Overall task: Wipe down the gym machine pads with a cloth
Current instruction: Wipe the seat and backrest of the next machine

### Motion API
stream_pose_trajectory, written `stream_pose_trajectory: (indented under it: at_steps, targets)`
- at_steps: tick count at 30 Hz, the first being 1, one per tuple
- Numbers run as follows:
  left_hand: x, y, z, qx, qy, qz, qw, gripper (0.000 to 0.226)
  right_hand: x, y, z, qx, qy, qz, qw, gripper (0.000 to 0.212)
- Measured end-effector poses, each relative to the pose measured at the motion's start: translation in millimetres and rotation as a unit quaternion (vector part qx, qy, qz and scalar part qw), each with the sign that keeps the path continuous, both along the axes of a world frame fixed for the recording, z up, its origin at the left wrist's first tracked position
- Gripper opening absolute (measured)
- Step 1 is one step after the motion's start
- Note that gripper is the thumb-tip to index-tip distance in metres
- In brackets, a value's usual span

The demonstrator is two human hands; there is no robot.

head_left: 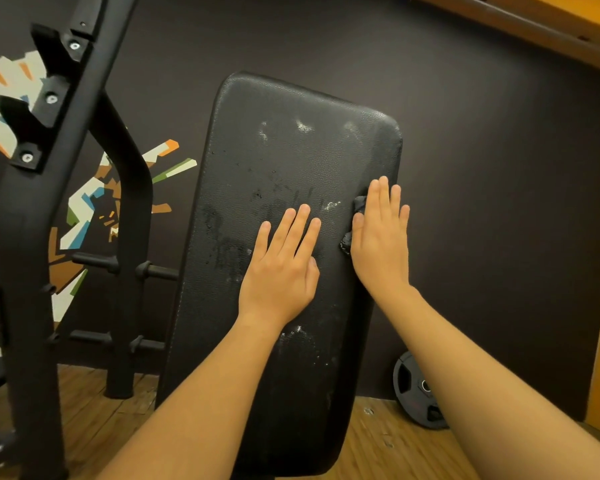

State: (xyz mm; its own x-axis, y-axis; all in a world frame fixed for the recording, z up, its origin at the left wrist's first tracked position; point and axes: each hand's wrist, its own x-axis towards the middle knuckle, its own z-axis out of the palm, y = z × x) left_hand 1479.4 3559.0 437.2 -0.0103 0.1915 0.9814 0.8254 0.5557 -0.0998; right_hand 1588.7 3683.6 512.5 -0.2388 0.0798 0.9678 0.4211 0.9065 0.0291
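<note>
Head view: right hand (381, 233) presses cloth (358, 206) at pad (291, 161) edge.

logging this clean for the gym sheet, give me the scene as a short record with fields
pad: black bench pad, tilted up, whitish smudges and wet streaks on it
cloth: dark cloth, pressed at the pad's right edge
right hand: right hand, flat on the cloth
left hand: left hand, flat on the pad, no cloth under it
frame: black rack to the left
floor: weight plate leaning on the wall
</note>
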Motion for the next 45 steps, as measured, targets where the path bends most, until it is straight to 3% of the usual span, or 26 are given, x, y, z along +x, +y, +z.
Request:
stream_pose_trajectory:
  at_steps: [4, 8, 11, 15, 21, 24, 31, 37, 42, 45]
  targets:
    - [1, 0, 0, 0.000, 0.001, -0.005, 1.000, 0.061, -2, 4, 20, 0.004, 0.002, 0.005, 1.000, 0.057]
    - [0, -1, 0, 0.001, 0.002, -0.005, 1.000, 0.061, -1, -2, -12, -0.005, 0.023, 0.021, 0.999, 0.058]
    - [0, -1, 0, -0.002, 0.000, -0.004, 1.000, 0.062, 6, 1, -34, 0.001, -0.015, 0.020, 1.000, 0.058]
    - [0, 0, 1, -0.003, 0.001, -0.001, 1.000, 0.061, 10, 5, -9, 0.023, -0.048, 0.018, 0.998, 0.057]
    - [1, 0, 0, 0.000, 0.001, -0.001, 1.000, 0.061, 7, -2, -29, -0.025, 0.002, 0.039, 0.999, 0.058]
    - [0, 0, 0, 0.000, 0.002, 0.002, 1.000, 0.061, 10, -2, -48, -0.035, -0.010, 0.042, 0.998, 0.060]
    - [1, 0, 1, 0.001, 0.005, 0.007, 1.000, 0.061, 8, -3, -17, -0.040, -0.014, 0.034, 0.999, 0.058]
    - [1, -1, 1, -0.001, 0.002, 0.010, 1.000, 0.060, 13, -15, -66, -0.076, -0.001, 0.058, 0.995, 0.059]
    - [2, -1, 1, -0.009, -0.005, 0.006, 1.000, 0.061, 11, -10, -34, -0.072, -0.012, 0.032, 0.997, 0.058]
    - [3, -1, 0, -0.014, -0.006, 0.009, 1.000, 0.061, 13, -12, -50, -0.073, -0.001, 0.048, 0.996, 0.059]
